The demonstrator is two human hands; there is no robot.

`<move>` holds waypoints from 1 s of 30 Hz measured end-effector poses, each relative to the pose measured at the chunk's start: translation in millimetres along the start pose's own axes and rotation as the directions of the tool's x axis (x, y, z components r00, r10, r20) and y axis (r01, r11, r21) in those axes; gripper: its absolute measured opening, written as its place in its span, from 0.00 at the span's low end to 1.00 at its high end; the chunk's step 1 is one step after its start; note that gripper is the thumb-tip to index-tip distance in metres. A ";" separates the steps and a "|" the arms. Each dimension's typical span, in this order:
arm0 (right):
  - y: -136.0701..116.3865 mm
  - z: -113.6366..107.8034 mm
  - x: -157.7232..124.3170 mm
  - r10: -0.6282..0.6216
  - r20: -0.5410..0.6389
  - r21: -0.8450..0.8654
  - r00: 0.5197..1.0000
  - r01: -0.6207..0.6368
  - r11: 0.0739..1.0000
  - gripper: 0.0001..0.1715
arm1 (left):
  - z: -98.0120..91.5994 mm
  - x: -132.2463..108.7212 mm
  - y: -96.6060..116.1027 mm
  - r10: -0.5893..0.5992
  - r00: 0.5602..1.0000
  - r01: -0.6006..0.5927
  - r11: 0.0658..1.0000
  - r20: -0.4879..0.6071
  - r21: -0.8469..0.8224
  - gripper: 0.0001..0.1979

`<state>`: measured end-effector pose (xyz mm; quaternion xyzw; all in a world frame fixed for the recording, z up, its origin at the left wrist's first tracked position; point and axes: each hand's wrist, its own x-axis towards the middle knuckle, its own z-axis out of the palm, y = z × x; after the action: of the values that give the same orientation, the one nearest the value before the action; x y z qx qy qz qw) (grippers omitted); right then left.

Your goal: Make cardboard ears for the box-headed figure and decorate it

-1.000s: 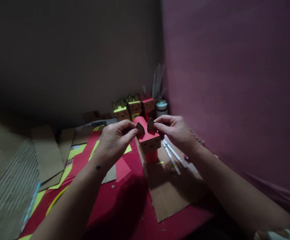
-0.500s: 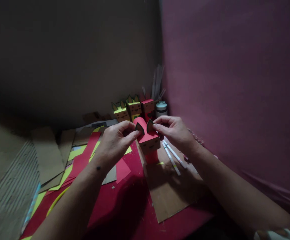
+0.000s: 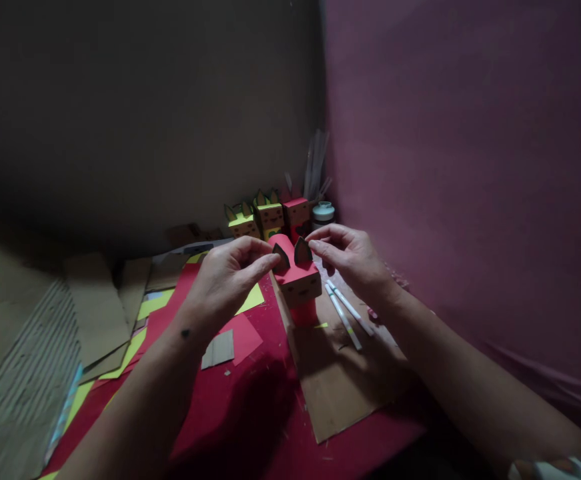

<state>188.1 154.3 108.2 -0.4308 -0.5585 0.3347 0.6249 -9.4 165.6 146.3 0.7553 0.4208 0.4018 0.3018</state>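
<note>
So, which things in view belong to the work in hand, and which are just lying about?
Apparently in use:
red-topped box-headed figure in front
its pointed ears, at the left hand and right hand
cardboard sheet beneath

Apparently just around:
two white pen-like sticks
three similar figures behind
lidded jar
red paper piece

Smooth, matt red paper covers the box-headed figure with a brown cardboard face (image 3: 303, 272); its pointed, dark-edged ears (image 3: 303, 252) look like dull cardboard. The flat brown sheet (image 3: 345, 393) nearby is matt cardboard. Two slender white pens (image 3: 343, 317) look like smooth plastic. Far left, a large grey-brown corrugated cardboard piece (image 3: 25, 373) is roughly ridged.
</note>
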 end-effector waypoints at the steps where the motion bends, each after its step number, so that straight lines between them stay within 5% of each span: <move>1: 0.9 0.1 0.0 0.006 -0.005 0.006 1.000 -0.006 1.000 0.09 | -0.9 -0.1 0.7 0.004 1.000 -0.004 1.000 -0.005 -0.006 0.06; 9: 0.9 1.1 -3.3 0.036 0.033 0.036 0.999 -0.037 0.999 0.10 | -4.4 -2.3 0.2 0.032 0.989 -0.030 0.999 -0.146 0.021 0.09; 17: 9.3 0.8 -1.8 0.040 0.033 0.069 0.999 -0.042 0.997 0.09 | -1.1 -4.4 -1.6 0.129 0.977 -0.113 0.988 -0.169 0.101 0.10; 24: 11.3 0.4 1.6 0.079 0.061 0.111 0.995 -0.086 0.990 0.07 | 1.1 5.6 15.6 0.220 0.969 -0.186 0.949 -0.113 0.256 0.11; 30: 15.3 -1.7 2.7 0.078 0.090 0.119 0.993 -0.089 0.989 0.07 | 16.4 25.6 35.7 0.256 0.966 -0.231 0.795 0.035 0.562 0.09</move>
<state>191.2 162.7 95.3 -0.4001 -0.5445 0.4122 0.6112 27.0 169.6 175.5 0.8493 0.4258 0.3119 0.0034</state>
